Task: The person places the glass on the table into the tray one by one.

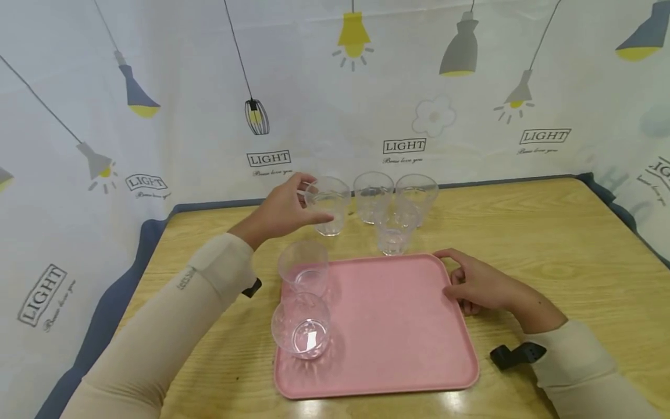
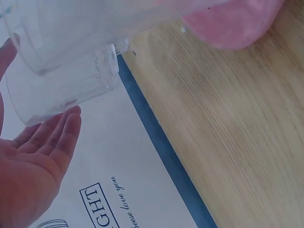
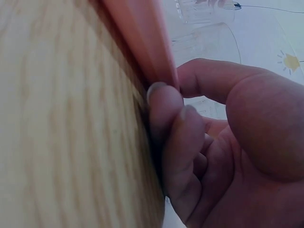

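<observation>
My left hand [image 1: 287,210] is around the left side of a clear plastic cup [image 1: 335,201] at the back of the table. Its thumb lies straight across the cup's front, and other fingers reach behind it. In the left wrist view the fingers [image 2: 61,133] are fairly straight, with fingertips right at the cup's side. My right hand [image 1: 481,284] pinches the right edge of a pink tray [image 1: 398,326] near its far corner; fingertips [image 3: 166,102] curl at the rim in the right wrist view. Two clear cups, one nearer [image 1: 300,326] and one farther [image 1: 303,265], stand along the tray's left side.
Beyond the tray stand more clear cups: one close to its far edge [image 1: 394,241], and two farther back, left [image 1: 373,195] and right [image 1: 419,192]. They overlap in the head view. A lamp-patterned cloth [image 1: 324,87] hangs behind the wooden table [image 1: 523,221].
</observation>
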The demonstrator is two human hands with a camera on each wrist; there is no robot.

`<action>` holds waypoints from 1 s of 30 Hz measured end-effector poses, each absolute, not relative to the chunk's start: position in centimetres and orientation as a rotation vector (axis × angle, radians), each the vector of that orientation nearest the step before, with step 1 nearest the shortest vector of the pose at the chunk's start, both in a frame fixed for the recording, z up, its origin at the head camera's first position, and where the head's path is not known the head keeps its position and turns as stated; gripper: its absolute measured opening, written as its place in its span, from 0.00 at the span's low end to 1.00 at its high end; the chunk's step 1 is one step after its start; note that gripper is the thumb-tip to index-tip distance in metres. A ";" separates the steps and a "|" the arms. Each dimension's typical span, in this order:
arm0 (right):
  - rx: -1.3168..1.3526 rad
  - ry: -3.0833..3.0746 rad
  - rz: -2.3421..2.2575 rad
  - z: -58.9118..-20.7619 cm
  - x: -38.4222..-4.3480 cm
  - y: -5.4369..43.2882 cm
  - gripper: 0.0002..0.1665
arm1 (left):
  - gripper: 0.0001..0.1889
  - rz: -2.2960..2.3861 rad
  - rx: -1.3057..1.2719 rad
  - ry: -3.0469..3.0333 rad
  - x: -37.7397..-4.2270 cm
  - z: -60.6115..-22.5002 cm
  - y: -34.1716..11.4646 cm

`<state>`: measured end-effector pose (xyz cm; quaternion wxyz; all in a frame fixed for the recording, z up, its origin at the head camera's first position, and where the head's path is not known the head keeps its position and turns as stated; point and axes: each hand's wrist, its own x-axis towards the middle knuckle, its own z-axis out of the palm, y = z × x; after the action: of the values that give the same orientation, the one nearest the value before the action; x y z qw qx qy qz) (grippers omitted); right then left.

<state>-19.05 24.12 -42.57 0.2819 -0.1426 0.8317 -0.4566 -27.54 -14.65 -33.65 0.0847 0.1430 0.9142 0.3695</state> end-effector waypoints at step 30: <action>-0.371 2.211 -1.232 -42.7 -19.1 24.1 0.47 | 0.45 1.040 0.827 2.333 -24.6 -33.1 -12.8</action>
<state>-19.11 24.12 -42.70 0.2876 -0.1388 0.8277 -0.4614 -24.62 -12.76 -33.05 0.2266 0.3002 0.8463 0.3772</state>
